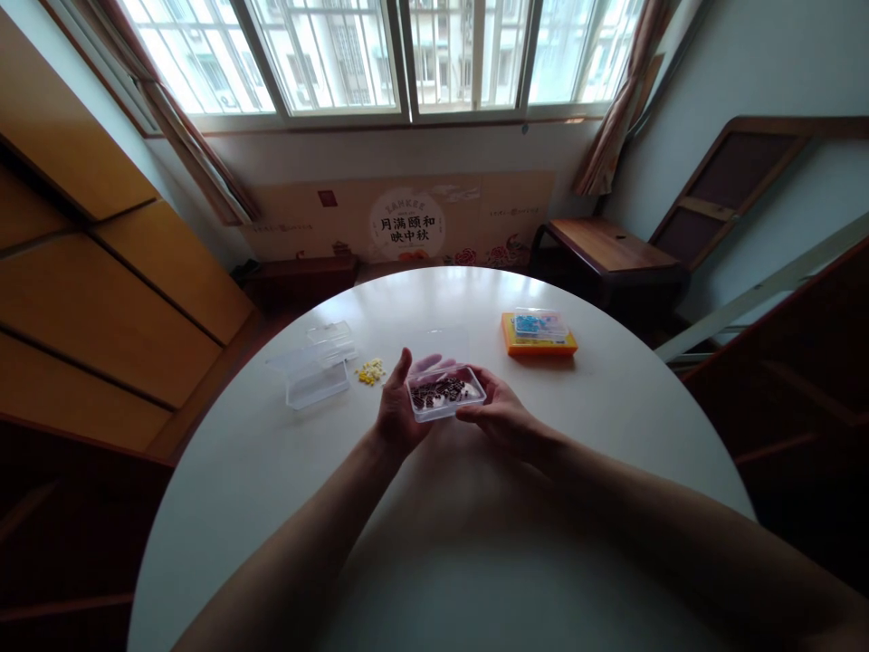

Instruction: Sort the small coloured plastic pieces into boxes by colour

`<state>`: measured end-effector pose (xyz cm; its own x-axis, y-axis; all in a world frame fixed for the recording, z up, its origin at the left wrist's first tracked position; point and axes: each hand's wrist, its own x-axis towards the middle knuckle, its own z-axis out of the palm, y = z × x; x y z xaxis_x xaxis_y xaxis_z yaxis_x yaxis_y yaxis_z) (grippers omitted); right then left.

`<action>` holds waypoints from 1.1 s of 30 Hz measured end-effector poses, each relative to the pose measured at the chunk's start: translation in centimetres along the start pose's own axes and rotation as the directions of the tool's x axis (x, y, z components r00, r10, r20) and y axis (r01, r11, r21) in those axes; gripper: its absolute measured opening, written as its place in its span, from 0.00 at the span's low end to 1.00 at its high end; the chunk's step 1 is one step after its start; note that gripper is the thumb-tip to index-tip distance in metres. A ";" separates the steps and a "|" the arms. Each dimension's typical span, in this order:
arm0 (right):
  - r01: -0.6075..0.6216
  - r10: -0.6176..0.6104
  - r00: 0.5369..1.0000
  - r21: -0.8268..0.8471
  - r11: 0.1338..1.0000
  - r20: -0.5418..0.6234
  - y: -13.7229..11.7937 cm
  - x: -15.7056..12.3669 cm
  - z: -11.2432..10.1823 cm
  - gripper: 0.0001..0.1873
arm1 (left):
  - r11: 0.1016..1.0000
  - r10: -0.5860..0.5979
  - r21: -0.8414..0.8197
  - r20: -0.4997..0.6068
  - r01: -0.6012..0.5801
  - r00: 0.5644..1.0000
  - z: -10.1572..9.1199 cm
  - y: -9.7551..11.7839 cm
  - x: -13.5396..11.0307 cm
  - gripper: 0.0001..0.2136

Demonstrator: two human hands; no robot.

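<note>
Over the middle of the table I hold a small clear plastic box with many small dark brown pieces in it. My left hand supports the box at its left side, thumb pointing up and fingers stretched behind and partly under it. At the right end, my right hand grips the box, with the thumb on the near side and the fingers behind. Just left of my left hand lies a small heap of yellow and whitish pieces.
Clear plastic containers stand open on the left of the round white table. On the right, a clear case with blue contents rests on an orange-yellow box. A wooden stool stands beyond the table.
</note>
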<state>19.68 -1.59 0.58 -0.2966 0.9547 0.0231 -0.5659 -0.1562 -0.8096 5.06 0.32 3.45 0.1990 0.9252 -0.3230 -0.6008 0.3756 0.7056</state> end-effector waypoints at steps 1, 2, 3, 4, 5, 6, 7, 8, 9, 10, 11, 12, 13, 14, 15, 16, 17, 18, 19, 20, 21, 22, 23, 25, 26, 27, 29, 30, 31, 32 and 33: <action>0.023 -0.023 1.000 -0.015 1.000 -0.004 0.1 0.2 0.1 0.35 | 0.998 0.009 -0.056 0.028 -0.008 1.000 0.0 -0.3 -0.2 0.25; 0.044 -0.044 0.999 -0.051 0.998 -0.008 0.1 0.4 0.1 0.35 | 0.995 0.030 -0.099 0.047 -0.025 0.998 0.0 -0.4 -0.3 0.25; 0.060 -0.062 0.998 -0.110 0.992 -0.016 0.1 0.6 0.0 0.36 | 0.990 0.050 -0.131 0.061 -0.042 0.997 0.0 -0.5 -0.4 0.25; 0.073 -0.080 0.996 -0.193 0.979 -0.029 0.1 0.9 -0.1 0.37 | 0.986 0.066 -0.155 0.073 -0.054 0.995 -0.1 -0.5 -0.5 0.25; 0.080 -0.098 0.994 -0.291 0.953 -0.046 0.1 1.1 -0.3 0.38 | 0.984 0.073 -0.170 0.087 -0.058 0.993 -0.3 -0.4 -0.5 0.25; 0.085 -0.119 0.991 -0.392 0.916 -0.063 0.2 1.4 -0.5 0.38 | 0.983 0.071 -0.175 0.107 -0.051 0.992 -0.4 -0.3 -0.6 0.25; 0.089 -0.143 0.987 -0.477 0.874 -0.078 0.3 1.6 -0.7 0.39 | 0.985 0.060 -0.169 0.132 -0.037 0.989 -0.6 0.0 -0.7 0.26; 0.094 -0.164 0.983 -0.537 0.839 -0.085 0.4 1.9 -0.8 0.39 | 0.987 0.049 -0.156 0.157 -0.025 0.986 -0.8 0.2 -0.8 0.26; 0.097 -0.170 0.982 -0.561 0.822 -0.080 0.5 2.1 -0.8 0.39 | 0.990 0.041 -0.138 0.178 -0.017 0.983 -1.1 0.4 -0.9 0.27; 0.094 -0.156 0.985 -0.543 0.835 -0.068 0.8 2.3 -0.7 0.39 | 0.992 0.040 -0.121 0.189 -0.017 0.981 -1.3 0.6 -1.0 0.27; 0.082 -0.126 0.990 -0.479 0.874 -0.059 1.0 2.5 -0.4 0.39 | 0.993 0.048 -0.111 0.183 -0.028 0.982 -1.4 0.7 -1.0 0.27; 0.062 -0.091 0.994 -0.372 0.926 -0.061 1.2 2.7 0.0 0.38 | 0.993 0.065 -0.107 0.162 -0.048 0.985 -1.5 0.9 -1.1 0.28; 0.038 -0.056 0.996 -0.228 0.973 -0.073 1.4 3.0 0.5 0.36 | 0.991 0.089 -0.109 0.130 -0.075 0.987 -1.6 1.0 -1.1 0.28; 0.014 -0.020 0.996 -0.067 0.998 -0.088 1.6 3.3 1.2 0.32 | 0.988 0.120 -0.112 0.094 -0.110 0.988 -1.6 1.2 -1.1 0.28; -0.003 0.012 0.994 0.087 0.996 -0.104 1.7 3.7 1.9 0.29 | 0.982 0.160 -0.113 0.058 -0.153 0.985 -1.6 1.5 -1.0 0.28; -0.010 0.037 0.992 0.216 0.976 -0.120 1.8 4.1 2.7 0.25 | 0.973 0.206 -0.107 0.028 -0.202 0.978 -1.5 1.8 -0.9 0.29; -0.015 0.057 0.990 0.310 0.951 -0.126 1.8 4.6 3.4 0.23 | 0.963 0.254 -0.091 0.005 -0.253 0.967 -1.4 2.1 -0.8 0.29; -0.016 0.072 0.988 0.373 0.928 -0.136 1.8 5.1 4.1 0.21 | 0.951 0.302 -0.064 -0.009 -0.302 0.953 -1.4 2.5 -0.7 0.29; -0.017 0.089 0.984 0.418 0.908 -0.155 1.9 5.8 4.8 0.18 | 0.937 0.347 -0.023 -0.016 -0.348 0.938 -1.3 2.9 -0.6 0.28; -0.011 0.109 0.975 0.450 0.893 -0.192 2.0 6.4 5.4 0.15 | 0.922 0.387 0.030 -0.010 -0.387 0.922 -1.3 3.2 -0.5 0.27; 0.001 0.128 0.963 0.476 0.879 -0.239 2.1 7.0 5.9 0.12 | 0.902 0.423 0.090 0.006 -0.422 0.906 -1.4 3.5 -0.4 0.26; 0.014 0.147 0.948 0.499 0.866 -0.283 2.4 7.6 6.4 0.09 | 0.877 0.457 0.154 0.025 -0.455 0.889 -1.5 3.7 -0.2 0.24; 0.027 0.165 0.933 0.520 0.854 -0.319 2.8 8.1 6.8 0.07 | 0.847 0.487 0.219 0.044 -0.485 0.872 -1.7 3.8 -0.1 0.23; 0.047 0.197 0.910 0.561 0.826 -0.366 3.8 8.9 7.5 0.05 | 0.782 0.532 0.347 0.059 -0.517 0.844 -2.1 3.9 0.1 0.22; 0.050 0.212 0.899 0.573 0.818 -0.382 4.4 9.2 7.7 0.05 | 0.754 0.544 0.408 0.053 -0.515 0.837 -2.3 3.9 0.3 0.22; 0.048 0.226 0.891 0.576 0.816 -0.394 4.8 9.4 7.8 0.07 | 0.731 0.549 0.461 0.041 -0.504 0.835 -2.4 3.9 0.3 0.22; 0.028 0.242 0.881 0.555 0.831 -0.406 5.6 9.6 7.8 0.11 | 0.704 0.538 0.539 0.018 -0.462 0.842 -2.4 3.9 0.4 0.22; 0.016 0.248 0.878 0.544 0.839 -0.409 5.8 9.7 7.7 0.13 | 0.697 0.528 0.567 0.009 -0.439 0.849 -2.3 3.8 0.4 0.23; 0.005 0.258 0.874 0.537 0.843 -0.412 5.9 9.7 7.6 0.14 | 0.686 0.518 0.596 0.004 -0.417 0.856 -2.2 3.8 0.4 0.24; -0.004 0.267 0.870 0.537 0.844 -0.414 6.0 9.7 7.5 0.15 | 0.663 0.511 0.634 0.005 -0.398 0.860 -2.0 3.8 0.3 0.24; -0.010 0.273 0.870 0.539 0.843 -0.410 6.1 9.7 7.5 0.15 | 0.624 0.509 0.682 0.015 -0.382 0.860 -1.7 3.8 0.2 0.25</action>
<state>7.62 4.86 0.26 -0.0967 0.8920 -0.4415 -0.8881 -0.2776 -0.3664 1.50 1.82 5.02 -0.1230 0.9882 0.0911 0.0769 -0.0820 0.9937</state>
